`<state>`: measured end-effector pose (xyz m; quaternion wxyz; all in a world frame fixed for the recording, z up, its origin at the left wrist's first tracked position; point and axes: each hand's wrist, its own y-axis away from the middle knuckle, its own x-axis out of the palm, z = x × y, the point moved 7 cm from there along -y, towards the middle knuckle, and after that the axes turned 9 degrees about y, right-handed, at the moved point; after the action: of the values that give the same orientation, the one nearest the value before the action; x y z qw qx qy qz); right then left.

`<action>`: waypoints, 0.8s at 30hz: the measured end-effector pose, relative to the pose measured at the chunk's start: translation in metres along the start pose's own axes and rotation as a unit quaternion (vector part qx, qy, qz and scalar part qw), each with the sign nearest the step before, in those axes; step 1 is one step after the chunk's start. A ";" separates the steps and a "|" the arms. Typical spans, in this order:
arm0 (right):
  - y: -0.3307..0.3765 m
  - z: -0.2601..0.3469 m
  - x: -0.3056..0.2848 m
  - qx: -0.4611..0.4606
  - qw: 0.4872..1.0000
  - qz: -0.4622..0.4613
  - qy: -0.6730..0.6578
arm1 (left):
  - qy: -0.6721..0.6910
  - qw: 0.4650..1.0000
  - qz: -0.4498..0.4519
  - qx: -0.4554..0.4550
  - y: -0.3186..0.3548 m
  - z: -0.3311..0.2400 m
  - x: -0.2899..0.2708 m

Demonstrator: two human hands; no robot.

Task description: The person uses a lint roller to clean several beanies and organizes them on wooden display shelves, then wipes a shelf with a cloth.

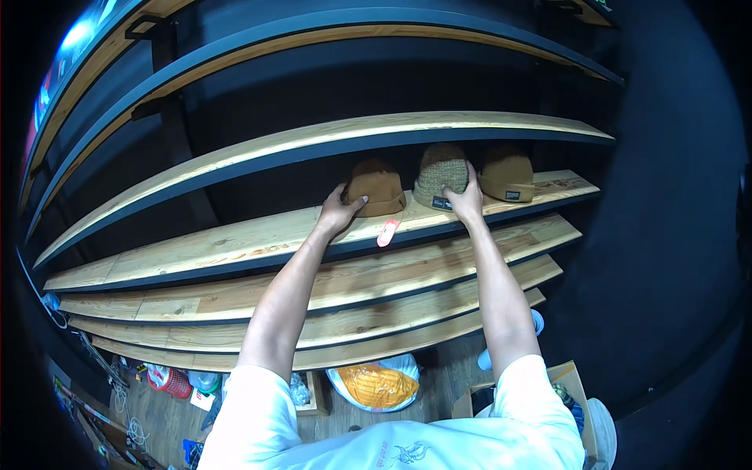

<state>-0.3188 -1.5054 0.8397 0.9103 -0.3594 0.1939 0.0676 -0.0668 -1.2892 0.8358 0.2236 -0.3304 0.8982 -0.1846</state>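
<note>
Three knit beanies stand in a row on a wooden shelf [235, 241]. The left one is a brown beanie [377, 188]; my left hand [339, 213] grips its left side, thumb on the front. In the middle is a speckled olive-beige beanie [440, 174] with a dark label on its cuff. My right hand [468, 200] holds it at its right side, thumb across the front. To the right, a tan-brown beanie [507, 174] with a dark label stands untouched. A pinkish-red tag [387, 233] hangs over the shelf's front edge below the brown beanie.
Another wooden shelf [329, 139] runs just above the beanies, and more shelves [423, 274] lie below. On the floor are an orange-and-white bundle [377, 385], a red basket [170, 381] and a cardboard box [576, 384]. A dark wall [666, 235] closes the right side.
</note>
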 end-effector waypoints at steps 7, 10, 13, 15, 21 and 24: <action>0.044 -0.022 -0.048 0.083 0.933 -0.046 -0.346 | -0.005 0.999 -0.037 -0.005 -0.007 0.000 0.036; 0.076 0.006 -0.055 0.111 0.891 0.018 -0.439 | 0.015 1.000 -0.006 0.021 -0.023 0.017 0.056; 0.096 0.010 -0.067 0.089 0.912 0.012 -0.400 | 0.052 0.998 0.040 -0.009 -0.024 0.004 0.101; 0.101 0.029 -0.069 0.029 0.946 0.015 -0.324 | 0.070 0.997 -0.005 -0.038 -0.023 -0.007 0.097; 0.101 0.096 -0.008 -0.075 0.980 0.023 -0.182 | 0.221 0.961 0.163 -0.016 0.016 -0.045 0.037; 0.104 0.133 0.034 -0.160 0.971 0.074 -0.162 | 0.051 0.989 0.140 0.006 0.029 -0.059 -0.001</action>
<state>-0.2743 -1.3391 0.8494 0.8527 -0.4692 0.0569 0.2226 -0.1115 -1.2566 0.8708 0.2030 -0.1902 0.9448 -0.1731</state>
